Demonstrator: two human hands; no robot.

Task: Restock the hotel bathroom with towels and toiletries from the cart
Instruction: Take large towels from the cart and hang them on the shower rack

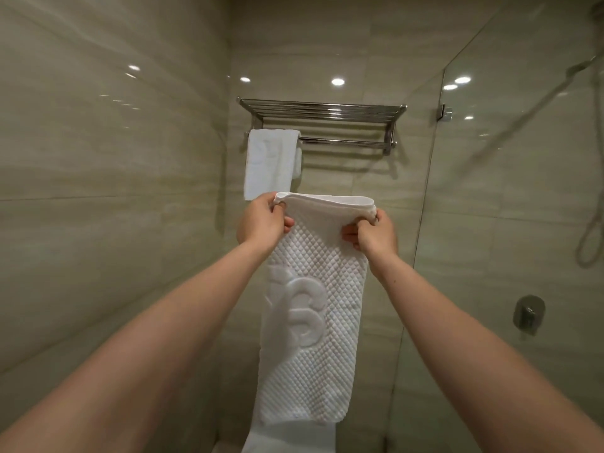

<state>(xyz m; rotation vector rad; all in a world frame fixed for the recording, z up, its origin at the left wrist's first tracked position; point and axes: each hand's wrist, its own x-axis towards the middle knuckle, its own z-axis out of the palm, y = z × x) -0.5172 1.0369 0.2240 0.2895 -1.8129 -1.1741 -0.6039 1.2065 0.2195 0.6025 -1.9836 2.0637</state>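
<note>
Both hands, left hand [264,220] and right hand [372,235], grip the top corners of a folded white towel [313,308] with curled fingers, below the wall rack [322,117] where another towel [271,163] hangs.

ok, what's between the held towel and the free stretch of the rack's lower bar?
Only bare wall tile, in the head view, between the held towel and the bar. The hung towel sits further left.

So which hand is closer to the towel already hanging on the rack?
Left. The left hand grips a top corner of the patterned towel, just below the hanging towel; the right hand grips the other corner, farther off to the right.
</note>
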